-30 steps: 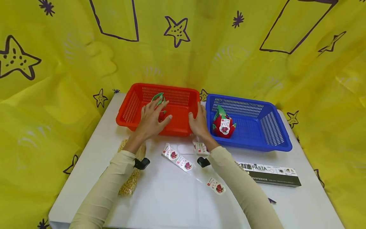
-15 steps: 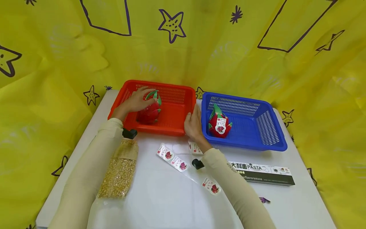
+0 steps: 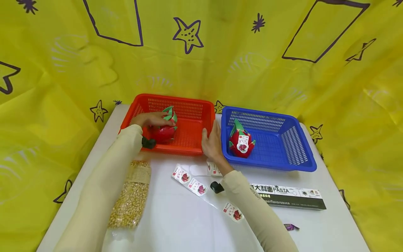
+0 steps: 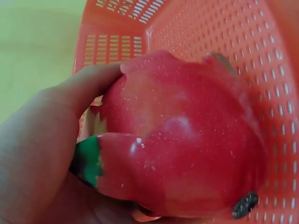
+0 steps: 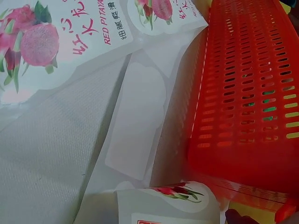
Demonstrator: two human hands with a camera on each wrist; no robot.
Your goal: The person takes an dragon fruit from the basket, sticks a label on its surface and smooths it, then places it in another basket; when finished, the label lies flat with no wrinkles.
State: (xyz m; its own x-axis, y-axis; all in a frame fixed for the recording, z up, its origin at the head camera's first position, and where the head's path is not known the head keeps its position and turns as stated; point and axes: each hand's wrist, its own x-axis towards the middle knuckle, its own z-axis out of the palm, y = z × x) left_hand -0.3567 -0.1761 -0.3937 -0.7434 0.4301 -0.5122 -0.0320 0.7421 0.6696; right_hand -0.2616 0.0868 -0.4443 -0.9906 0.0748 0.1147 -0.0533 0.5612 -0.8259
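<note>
In the head view my left hand (image 3: 154, 119) reaches into the red basket (image 3: 189, 131) and grips a red dragon fruit (image 3: 164, 133) with green leaf tips. Up close in the left wrist view, fingers wrap one end of the dragon fruit (image 4: 187, 121); part of the hand is hidden behind it. My right hand (image 3: 212, 142) rests at the front right corner of the red basket, fingers straight along its side. A second dragon fruit (image 3: 242, 142), bearing a white label, sits at the left end of the blue basket (image 3: 274, 143).
A strip of dragon fruit labels (image 3: 192, 182) lies in front of the red basket, its backing (image 5: 135, 121) close by that wall. Left of it is a bag of corn kernels (image 3: 131, 196). A pasta box (image 3: 286, 197) and a small purple wrapped piece (image 3: 291, 227) lie right.
My left hand has moved left and down into the red basket and taken hold of the dragon fruit there. The right hand stays at the basket's right side.
</note>
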